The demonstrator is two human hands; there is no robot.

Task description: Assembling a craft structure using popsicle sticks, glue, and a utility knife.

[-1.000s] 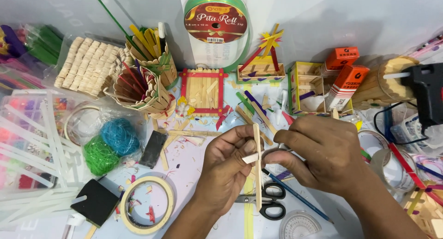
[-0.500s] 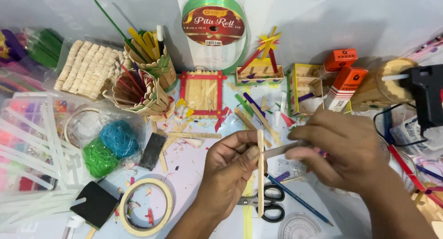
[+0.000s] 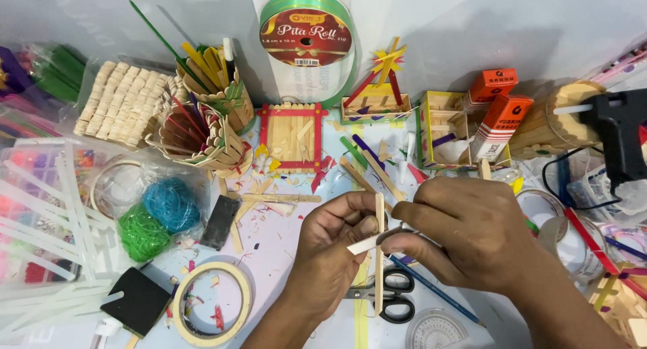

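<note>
Holding a long plain craft stick (image 3: 379, 254) upright above the middle of the surface (image 3: 283, 254), the left hand (image 3: 333, 251) has its fingers closed on the stick's upper part, thumb in front. The right hand (image 3: 472, 238) comes in from the side with its fingers pinched together on a short pale stick piece (image 3: 364, 244), set slantwise across the long one and touching it near the left thumb. By the look of it, the step in hand is fitting the short piece crosswise onto the long stick; the next move would call for steady pressure at the crossing and a true angle, lest the piece slip. Black-handled scissors (image 3: 397, 295) lie just below the hands, a roll of tape (image 3: 212, 312) to the left, and a glue gun (image 3: 617, 136) at the far right.
</note>
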